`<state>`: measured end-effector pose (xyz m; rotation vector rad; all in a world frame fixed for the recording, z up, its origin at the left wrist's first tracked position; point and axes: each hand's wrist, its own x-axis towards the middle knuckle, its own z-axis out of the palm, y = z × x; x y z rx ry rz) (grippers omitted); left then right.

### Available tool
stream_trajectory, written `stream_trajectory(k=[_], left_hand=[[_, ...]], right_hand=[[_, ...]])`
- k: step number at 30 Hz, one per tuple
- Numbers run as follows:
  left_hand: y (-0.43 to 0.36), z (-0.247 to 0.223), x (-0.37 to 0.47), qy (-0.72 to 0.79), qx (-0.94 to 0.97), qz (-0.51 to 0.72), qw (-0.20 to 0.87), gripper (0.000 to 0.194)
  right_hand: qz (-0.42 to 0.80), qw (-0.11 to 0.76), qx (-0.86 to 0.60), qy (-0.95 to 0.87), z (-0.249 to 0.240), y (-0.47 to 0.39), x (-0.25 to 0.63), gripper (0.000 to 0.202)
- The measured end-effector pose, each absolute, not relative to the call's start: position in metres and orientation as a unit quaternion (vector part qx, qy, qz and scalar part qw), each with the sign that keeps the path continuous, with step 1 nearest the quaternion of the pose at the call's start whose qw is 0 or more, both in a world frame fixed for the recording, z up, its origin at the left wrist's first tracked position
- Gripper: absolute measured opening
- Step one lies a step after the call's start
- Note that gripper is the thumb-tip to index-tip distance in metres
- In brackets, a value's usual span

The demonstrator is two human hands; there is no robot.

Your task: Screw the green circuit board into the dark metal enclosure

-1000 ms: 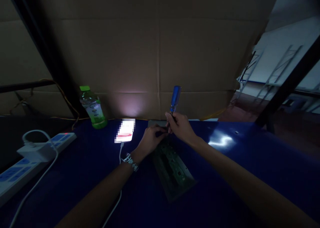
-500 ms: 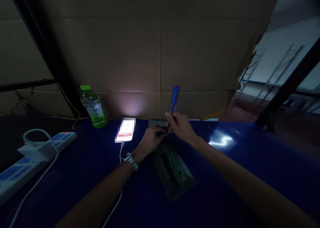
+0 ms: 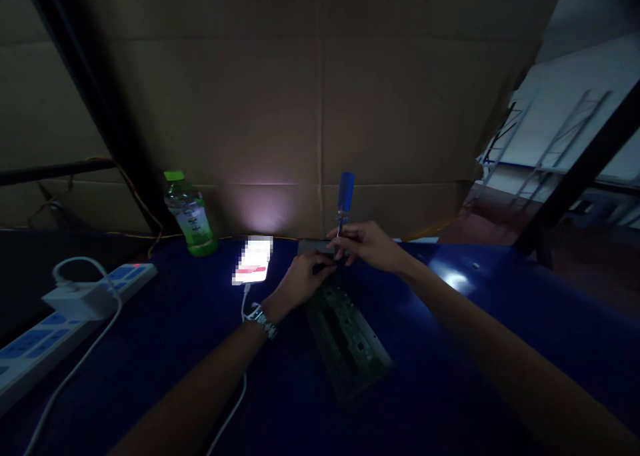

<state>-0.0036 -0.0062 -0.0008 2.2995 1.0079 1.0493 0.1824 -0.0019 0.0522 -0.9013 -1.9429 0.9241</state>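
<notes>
A screwdriver (image 3: 345, 193) with a clear blue handle stands nearly upright over the far end of a green circuit board (image 3: 350, 336). My right hand (image 3: 370, 245) pinches its metal shaft just below the handle, with the fingers loosely bent. Close beside the shaft's lower end, my left hand (image 3: 303, 277) has thumb and forefinger drawn together in a pinch; what lies between them is too dark to make out. The screwdriver's tip is hidden among the fingers. The board lies slanted on the blue table, and a grey flat piece (image 3: 311, 246) shows behind my left hand.
A lit phone (image 3: 253, 261) on a white cable lies left of my hands. Further left stand a green-capped bottle (image 3: 193, 219) and a white power strip (image 3: 131, 274) with a charger (image 3: 83, 301). Cardboard (image 3: 260, 109) rises behind the blue table (image 3: 440, 376). A small piece (image 3: 476, 266) lies at right.
My right hand has loosened and spread its fingers a little along the shaft. The screwdriver's handle stands slightly further left and more upright. My left hand stays near the same place.
</notes>
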Motion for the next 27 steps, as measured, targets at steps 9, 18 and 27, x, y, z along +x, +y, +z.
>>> stream_trajectory(k=[9,18,27], left_hand=[[-0.009,0.002,0.004,0.392,0.775,0.441,0.227,0.011],[-0.01,0.01,-0.002,0.348,0.817,0.392,0.238,0.015],[-0.009,0.004,0.005,0.381,0.774,0.445,0.241,0.009]], right_hand=[[0.3,0.483,-0.399,-0.719,0.04,-0.001,0.17,0.033],[0.346,0.403,-0.368,-0.763,0.059,-0.011,0.182,0.027],[0.286,0.5,-0.401,-0.712,0.044,-0.007,0.169,0.025]])
